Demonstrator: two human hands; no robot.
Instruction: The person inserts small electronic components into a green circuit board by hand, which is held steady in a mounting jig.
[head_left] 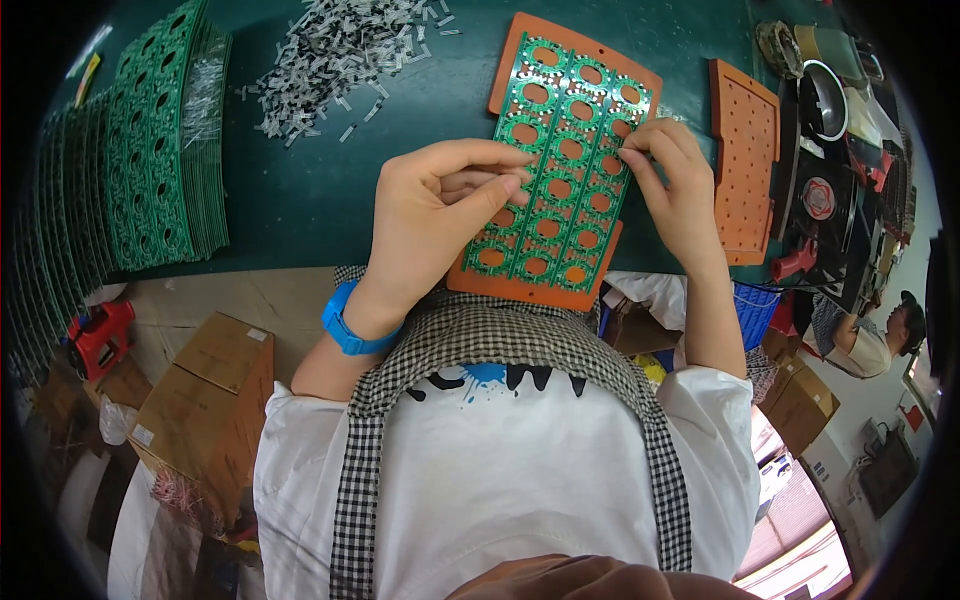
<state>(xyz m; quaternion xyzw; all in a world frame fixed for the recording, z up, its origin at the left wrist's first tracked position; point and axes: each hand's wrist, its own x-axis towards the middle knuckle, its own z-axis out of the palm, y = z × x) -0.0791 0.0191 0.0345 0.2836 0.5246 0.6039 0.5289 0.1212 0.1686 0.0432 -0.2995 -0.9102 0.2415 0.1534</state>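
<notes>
A green circuit board panel with rows of round openings lies on an orange-brown fixture plate at the table's front edge. Over the panel's left side, my left hand is closed, thumb and fingers drawn together. Whatever those fingers hold is too small to make out. At the panel's right edge my right hand makes a pinch, its thumb and index fingertips close to the board. Anything between these tips is also hidden. A loose heap of small pale strips is spread on the table beyond my left hand.
Stacked green circuit panels stand at the left of the green table. Another orange-brown plate with holes lies to the right, near assorted tools and containers. Cardboard boxes sit on the floor at left. A person is far right.
</notes>
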